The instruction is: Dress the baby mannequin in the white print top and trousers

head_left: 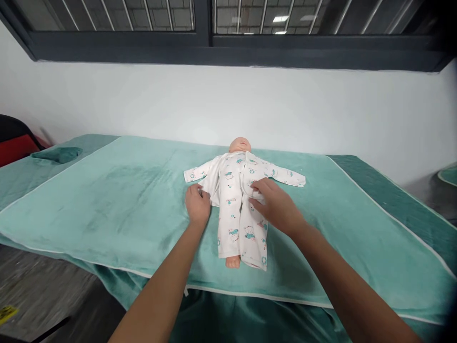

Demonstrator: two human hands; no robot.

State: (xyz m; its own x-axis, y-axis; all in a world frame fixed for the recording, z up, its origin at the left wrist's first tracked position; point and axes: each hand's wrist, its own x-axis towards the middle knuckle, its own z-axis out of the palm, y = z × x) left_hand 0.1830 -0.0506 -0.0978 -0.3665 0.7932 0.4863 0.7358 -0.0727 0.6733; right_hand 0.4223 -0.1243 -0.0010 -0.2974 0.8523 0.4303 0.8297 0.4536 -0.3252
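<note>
A baby doll point(240, 144) lies on its back, its head toward the wall. It wears a white long-sleeved baby top point(232, 166) and white baby pants point(230, 228), both printed with small bears. One foot point(233, 262) shows below a pant leg; the other is hidden. At the left side of the top, my left hand point(198, 204) has its fingers curled closed on the spread edge of the cloth. Over the right front of the top, my right hand point(277, 206) is open, thumb and forefinger apart around the lower edge, its other fingers partly hidden.
A light green velvety cover point(107, 209) with white piping lies beneath the doll. The white wall point(160, 100) and a dark window frame point(228, 47) with bars stand behind. A red and black object point(16, 147) is at the far left; grey floor point(35, 281) shows lower left.
</note>
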